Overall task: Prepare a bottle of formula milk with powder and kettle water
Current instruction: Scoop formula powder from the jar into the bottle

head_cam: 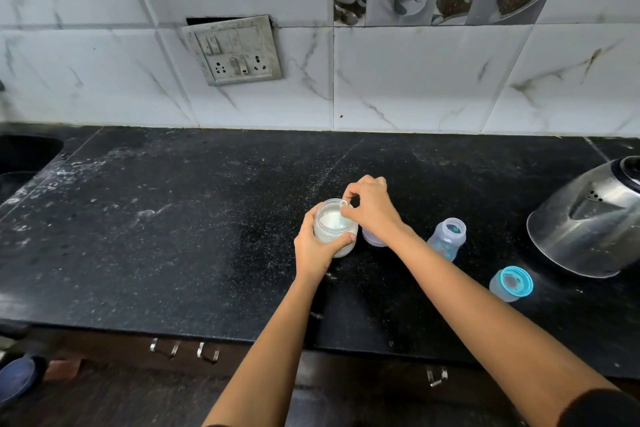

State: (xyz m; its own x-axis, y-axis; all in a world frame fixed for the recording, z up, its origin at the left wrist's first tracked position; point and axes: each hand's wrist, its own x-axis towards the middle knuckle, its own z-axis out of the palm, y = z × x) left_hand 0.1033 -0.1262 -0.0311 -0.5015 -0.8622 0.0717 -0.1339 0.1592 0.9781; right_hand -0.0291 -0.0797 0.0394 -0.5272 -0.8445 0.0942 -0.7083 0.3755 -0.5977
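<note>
at frame centre the left hand (317, 248) is curling round the open powder jar (341, 248) on the black countertop (173, 236); the right hand (372, 208) is pinching a white scoop (344, 209) at its mouth. the bottle (446, 239) is standing right of centre, the kettle (588, 222) sitting at the right edge.

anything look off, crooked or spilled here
The switch plate on the tiled wall hangs crooked, with a dark gap above it, as if pulled from its recess. White powdery smears streak the black counter at the left. The powder jar, gripped by the left hand, stands upright while the right hand pinches the scoop.
</note>
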